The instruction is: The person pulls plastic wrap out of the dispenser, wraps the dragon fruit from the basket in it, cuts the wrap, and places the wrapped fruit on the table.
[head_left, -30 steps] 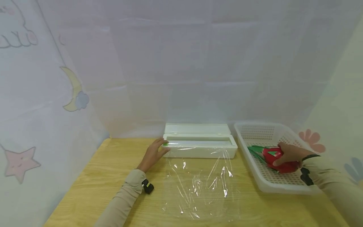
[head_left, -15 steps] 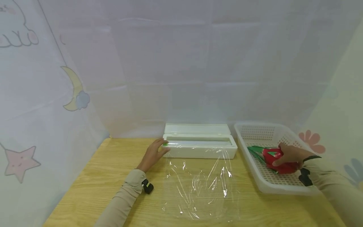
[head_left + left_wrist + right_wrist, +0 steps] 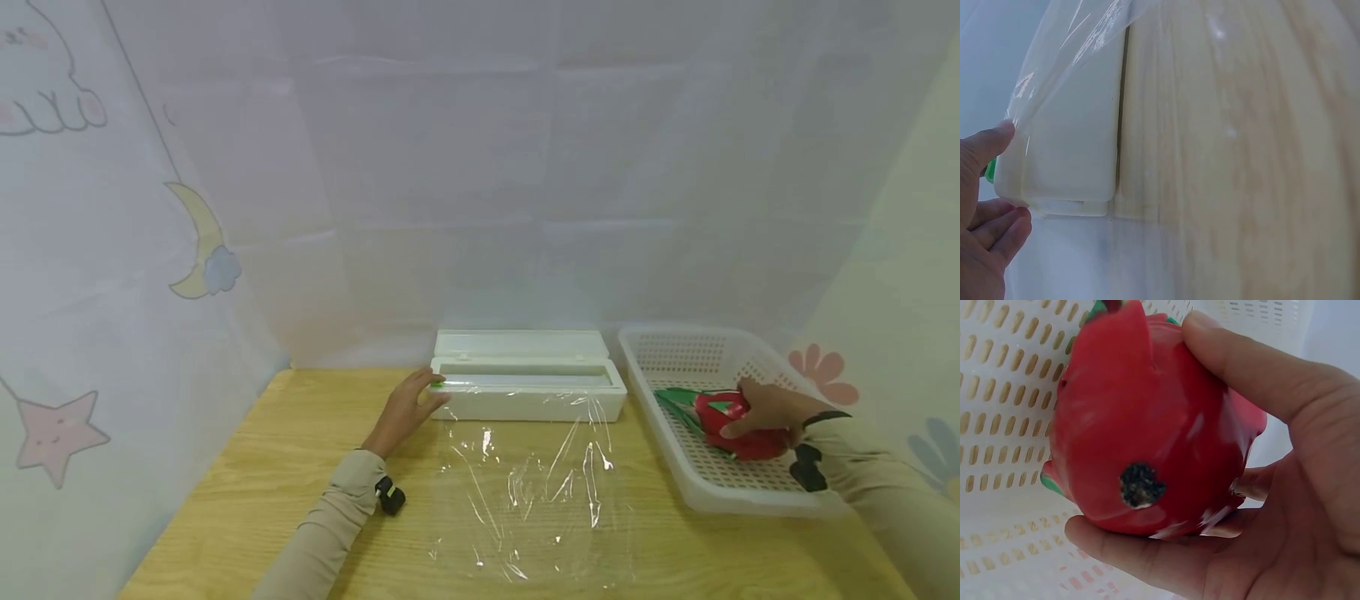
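A white cling film box [image 3: 480, 407] stands at the back of the table with its lid up. Clear cling film [image 3: 525, 500] comes out over its front and lies wrinkled toward me. My left hand [image 3: 401, 408] grips the box's left end, beside a small green piece [image 3: 990, 170]. In the left wrist view, the thumb is at the film's edge and the other fingers curl against the box end. My right hand [image 3: 772, 408] holds a red dragon fruit [image 3: 1116, 425] with green tips inside the white basket [image 3: 750, 498]. Thumb and fingers wrap around the fruit's sides.
The perforated basket stands right of the film box, on the wooden table [image 3: 247, 483]. A pale cloth backdrop [image 3: 480, 183] rises right behind both. Printed shapes, among them a pink star [image 3: 58, 433], mark the side walls.
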The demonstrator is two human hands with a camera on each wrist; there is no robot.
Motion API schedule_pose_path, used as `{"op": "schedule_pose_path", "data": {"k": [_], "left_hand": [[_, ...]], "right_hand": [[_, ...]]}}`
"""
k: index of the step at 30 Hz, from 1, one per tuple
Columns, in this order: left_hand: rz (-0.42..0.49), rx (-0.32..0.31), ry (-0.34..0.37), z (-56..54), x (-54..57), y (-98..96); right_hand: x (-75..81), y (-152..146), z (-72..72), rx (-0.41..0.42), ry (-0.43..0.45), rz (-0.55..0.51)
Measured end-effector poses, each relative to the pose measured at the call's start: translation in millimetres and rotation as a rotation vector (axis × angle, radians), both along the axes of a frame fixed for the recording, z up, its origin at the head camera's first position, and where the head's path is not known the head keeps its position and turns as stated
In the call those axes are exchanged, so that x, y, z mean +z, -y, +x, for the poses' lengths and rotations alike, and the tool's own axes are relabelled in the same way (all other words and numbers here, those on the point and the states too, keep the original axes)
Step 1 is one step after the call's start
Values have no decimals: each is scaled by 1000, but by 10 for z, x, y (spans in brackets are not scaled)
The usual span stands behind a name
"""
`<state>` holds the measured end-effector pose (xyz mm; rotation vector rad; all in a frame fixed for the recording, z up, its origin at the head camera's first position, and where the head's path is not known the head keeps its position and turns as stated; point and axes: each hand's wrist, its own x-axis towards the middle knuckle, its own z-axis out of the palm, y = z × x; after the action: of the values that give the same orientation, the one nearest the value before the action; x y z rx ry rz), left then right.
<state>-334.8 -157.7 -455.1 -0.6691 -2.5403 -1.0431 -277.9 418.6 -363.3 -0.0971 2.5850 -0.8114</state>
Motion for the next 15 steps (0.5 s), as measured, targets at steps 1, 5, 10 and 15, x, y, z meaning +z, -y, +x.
{"op": "schedule_pose_path", "data": {"k": [1,5,10,15], "left_hand": [[1,-1,-1,0,6,-2],[5,-2,-2,-4,20,-8],[3,-1,20,-10,9,-6],[-1,-3,16,-17,-4,-10]], "right_hand": [[7,-4,-3,5,-7,15],[35,-23,7,12,-32,40],[54,-29,50,11,-50,26],[62,-54,56,27,-100,85]]}}
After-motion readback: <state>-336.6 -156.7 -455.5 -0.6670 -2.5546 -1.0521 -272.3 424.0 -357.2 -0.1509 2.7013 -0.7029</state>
